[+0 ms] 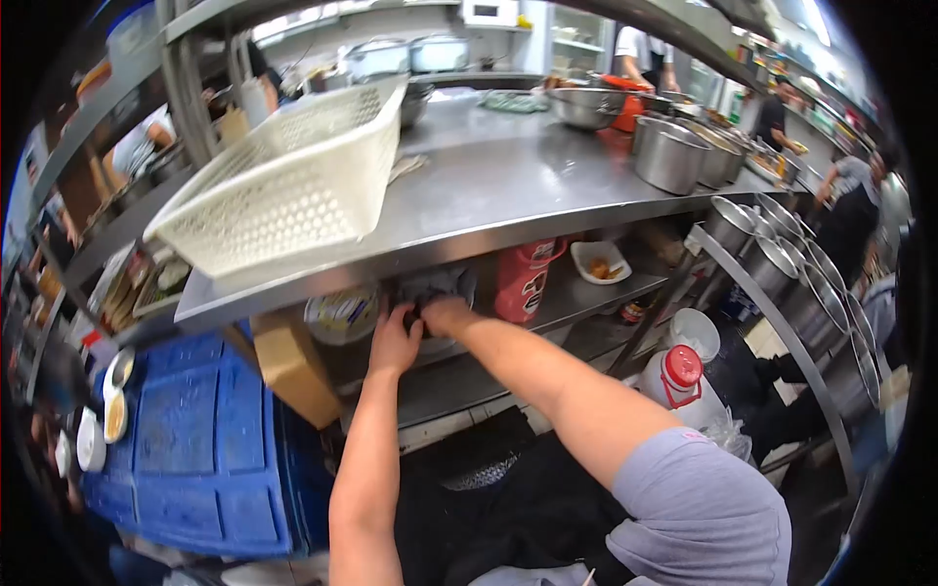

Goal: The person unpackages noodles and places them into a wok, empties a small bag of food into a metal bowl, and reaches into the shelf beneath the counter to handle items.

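Both my arms reach under the front edge of the steel table (528,181) to the lower shelf (576,298). My left hand (395,340) is beside a dark grey, crumpled thing, perhaps a bag or cloth (435,283), its fingers curled in partly out of sight. Close on its right, my right hand (447,317) is closed against the same dark thing, fingertips hidden. What either hand grips cannot be made out. Left of my hands stands a round white tub with a printed label (342,314). A red-pink container (525,281) stands to their right.
A white perforated basket (293,186) overhangs the table's left side. Below are a cardboard box (293,366) and a blue bin (200,439). A white bowl with food (600,263) sits on the shelf. Steel pots (671,156) and a red-lidded jug (676,376) are to the right. Other people work beyond.
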`<state>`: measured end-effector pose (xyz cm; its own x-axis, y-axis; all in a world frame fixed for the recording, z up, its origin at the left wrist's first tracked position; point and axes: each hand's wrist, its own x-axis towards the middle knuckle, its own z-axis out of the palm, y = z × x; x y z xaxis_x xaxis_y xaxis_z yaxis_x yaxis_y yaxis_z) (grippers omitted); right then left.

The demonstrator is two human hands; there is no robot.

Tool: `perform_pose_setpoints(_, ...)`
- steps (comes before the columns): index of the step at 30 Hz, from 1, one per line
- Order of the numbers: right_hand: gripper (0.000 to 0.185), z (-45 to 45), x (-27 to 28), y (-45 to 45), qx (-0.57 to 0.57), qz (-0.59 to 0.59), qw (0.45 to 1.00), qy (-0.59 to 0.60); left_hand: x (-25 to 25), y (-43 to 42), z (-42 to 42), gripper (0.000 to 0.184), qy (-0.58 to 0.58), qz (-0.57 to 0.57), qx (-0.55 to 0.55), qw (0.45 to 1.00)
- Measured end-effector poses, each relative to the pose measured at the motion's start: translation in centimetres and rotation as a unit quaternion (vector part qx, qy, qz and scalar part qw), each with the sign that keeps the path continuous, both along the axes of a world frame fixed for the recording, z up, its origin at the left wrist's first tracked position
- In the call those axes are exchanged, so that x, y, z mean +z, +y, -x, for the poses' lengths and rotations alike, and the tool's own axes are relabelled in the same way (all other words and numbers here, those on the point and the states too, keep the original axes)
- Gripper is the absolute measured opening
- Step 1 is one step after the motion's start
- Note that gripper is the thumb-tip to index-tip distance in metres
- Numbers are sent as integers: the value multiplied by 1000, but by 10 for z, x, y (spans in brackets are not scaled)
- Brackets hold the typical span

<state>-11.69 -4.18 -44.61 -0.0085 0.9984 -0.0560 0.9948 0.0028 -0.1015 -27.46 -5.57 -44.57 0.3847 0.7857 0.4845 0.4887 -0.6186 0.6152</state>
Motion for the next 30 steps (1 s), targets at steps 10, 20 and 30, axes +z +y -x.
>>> perform_pose_setpoints(10,43,-14,3,-14,-54,-95,989,95,-18,-2,-4,33,2,-1,-20,1000)
perform_pose_setpoints(20,41,-37,88,-114,11,-128,984,126,22,-35,-2,46,42,20,-22,999)
perform_pose_setpoints(30,39,-60,95,-145,52,46,689,722,103,-80,-1,77,40,-2,-258,965)
